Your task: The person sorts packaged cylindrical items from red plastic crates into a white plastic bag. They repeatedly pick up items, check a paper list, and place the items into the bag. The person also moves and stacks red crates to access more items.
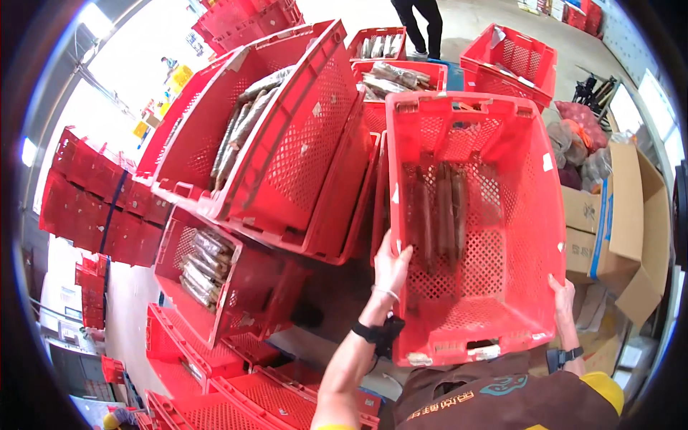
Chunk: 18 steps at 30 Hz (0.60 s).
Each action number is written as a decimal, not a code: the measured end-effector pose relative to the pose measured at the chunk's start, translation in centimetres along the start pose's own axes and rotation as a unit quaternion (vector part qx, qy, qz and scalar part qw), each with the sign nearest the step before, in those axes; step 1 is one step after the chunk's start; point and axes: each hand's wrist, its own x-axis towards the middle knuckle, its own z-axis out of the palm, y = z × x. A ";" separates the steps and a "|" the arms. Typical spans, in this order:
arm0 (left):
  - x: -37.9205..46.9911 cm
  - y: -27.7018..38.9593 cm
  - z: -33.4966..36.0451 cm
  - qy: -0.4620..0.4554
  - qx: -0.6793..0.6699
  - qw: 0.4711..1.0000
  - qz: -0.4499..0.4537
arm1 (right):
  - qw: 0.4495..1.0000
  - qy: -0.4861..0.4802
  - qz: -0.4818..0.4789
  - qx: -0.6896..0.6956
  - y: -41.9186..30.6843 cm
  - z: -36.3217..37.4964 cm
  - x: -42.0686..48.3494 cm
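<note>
A red perforated plastic crate (481,263) is held in front of my body, its open top facing me. My left hand (391,266) grips its left rim, with the thumb over the edge. On the opposite side my right hand (563,301) grasps the right rim lower down. Inside lie several long, thin brown items (449,209), blurred and gathered toward the far left; what they are is unclear. Just left of the crate stands a tall red crate (301,156) holding long packages in clear plastic (244,129).
More red crates with wrapped packages stand ahead (400,75) and lower left (204,269). Red crates (263,398) spread below my left arm. An open cardboard box (626,215) and filled bags (583,126) line the right. A person's dark-trousered legs (422,24) are beyond the crates.
</note>
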 end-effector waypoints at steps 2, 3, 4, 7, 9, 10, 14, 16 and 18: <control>5.2 0.4 -0.4 -0.018 0.002 1.000 0.013 | 1.000 -0.019 0.007 0.013 -3.2 3.4 3.9; 7.9 0.4 -0.5 -0.030 -0.004 0.999 0.019 | 0.999 -0.036 0.012 0.020 -4.5 4.6 6.2; 10.2 0.4 -0.6 -0.057 -0.038 0.997 0.038 | 0.998 -0.051 0.020 0.027 -5.3 5.7 8.0; 16.3 0.0 -1.3 -0.088 -0.034 0.995 0.032 | 0.995 -0.081 0.048 0.027 -8.5 8.9 12.4; 18.9 -0.3 -1.8 -0.097 -0.029 0.995 0.011 | 0.993 -0.090 0.065 0.028 -9.8 10.4 13.8; 19.8 -0.2 -2.2 -0.103 -0.037 0.993 -0.040 | 0.992 -0.098 0.072 0.035 -10.2 11.2 14.4; 21.4 -3.4 -4.1 -0.115 -0.041 0.992 -0.039 | 0.987 -0.117 0.105 0.044 -11.1 13.0 14.9; 19.8 -1.1 -4.0 -0.129 -0.040 0.991 -0.006 | 0.989 -0.101 0.106 0.014 -10.7 12.3 15.4; 16.0 -0.9 -5.2 -0.109 -0.053 0.992 -0.034 | 0.990 -0.103 0.099 -0.005 -11.1 12.1 16.0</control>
